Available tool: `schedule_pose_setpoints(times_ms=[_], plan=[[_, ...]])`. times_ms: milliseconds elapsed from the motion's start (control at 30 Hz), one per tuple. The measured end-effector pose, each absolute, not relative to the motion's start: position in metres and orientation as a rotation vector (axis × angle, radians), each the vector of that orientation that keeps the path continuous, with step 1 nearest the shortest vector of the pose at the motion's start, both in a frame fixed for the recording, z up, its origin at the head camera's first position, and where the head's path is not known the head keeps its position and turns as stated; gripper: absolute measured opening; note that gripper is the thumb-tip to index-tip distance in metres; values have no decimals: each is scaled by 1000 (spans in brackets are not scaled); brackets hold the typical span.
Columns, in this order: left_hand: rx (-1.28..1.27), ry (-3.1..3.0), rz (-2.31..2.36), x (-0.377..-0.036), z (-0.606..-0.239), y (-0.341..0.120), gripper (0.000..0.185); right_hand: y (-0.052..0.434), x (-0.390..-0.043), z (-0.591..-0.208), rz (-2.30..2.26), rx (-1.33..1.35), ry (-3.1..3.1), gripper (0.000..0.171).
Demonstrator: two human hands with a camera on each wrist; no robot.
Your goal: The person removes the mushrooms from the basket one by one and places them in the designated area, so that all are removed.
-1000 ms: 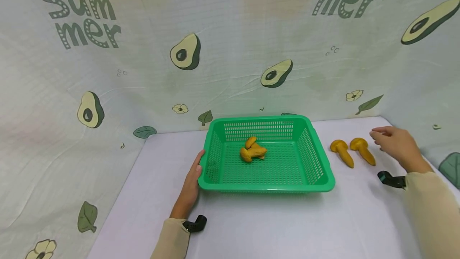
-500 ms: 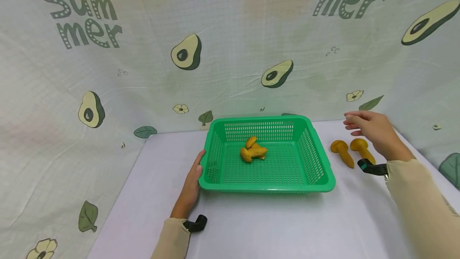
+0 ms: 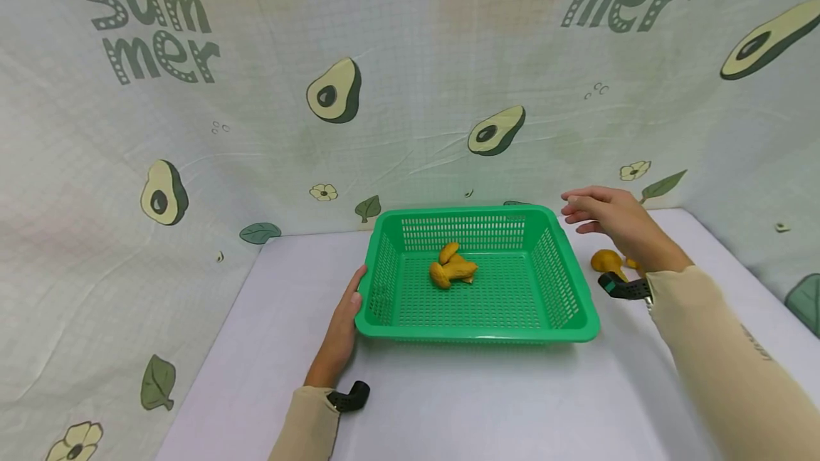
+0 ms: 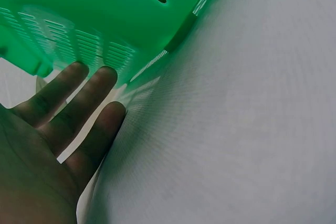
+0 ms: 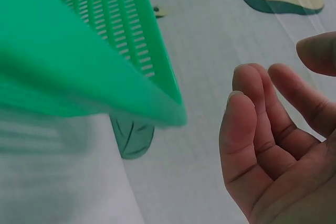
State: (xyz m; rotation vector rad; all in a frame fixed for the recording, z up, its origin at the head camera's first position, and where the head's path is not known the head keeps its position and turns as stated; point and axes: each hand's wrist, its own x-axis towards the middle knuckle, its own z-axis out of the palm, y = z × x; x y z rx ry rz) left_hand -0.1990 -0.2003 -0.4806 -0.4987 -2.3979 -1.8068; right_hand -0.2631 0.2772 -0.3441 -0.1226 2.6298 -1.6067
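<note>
A green plastic basket (image 3: 474, 334) stands mid-table, with a few yellow-brown mushrooms (image 3: 456, 270) in a small pile on its slotted floor. My left hand (image 3: 338, 336) lies along the basket's left side, fingers extended against it; the left wrist view has the straight fingers (image 4: 79, 114) at the slotted wall. Just off the basket's back right corner, my right hand (image 3: 618, 225) is raised with relaxed fingers and holds nothing. Under the right wrist lies one mushroom (image 3: 605, 260), partly covered by the wrist strap, and a second mushroom (image 3: 633, 264) mostly hidden behind the hand.
The table (image 3: 461, 404) has a white cover. A patterned cloth (image 3: 410, 91) with avocados, leaves and lettering hangs behind it and along the sides. Each wrist wears a black strap, such as the left strap (image 3: 351, 398).
My right hand has moved left, from beside the two table mushrooms over them toward the basket's back right corner. My left hand and the basket stay in place.
</note>
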Motion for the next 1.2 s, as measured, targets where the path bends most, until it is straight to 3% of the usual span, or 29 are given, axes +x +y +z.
schedule_pose_setpoints(times_ms=[567, 1200], plan=[[-509, -2402, -1826, -201, -483, -201, 51, 236, -276, -338, -1779, -260, 2477, 46], [-527, -2387, -1808, -202, -485, -203, 51, 193, -291, -338, -1678, -402, 2452, 44]])
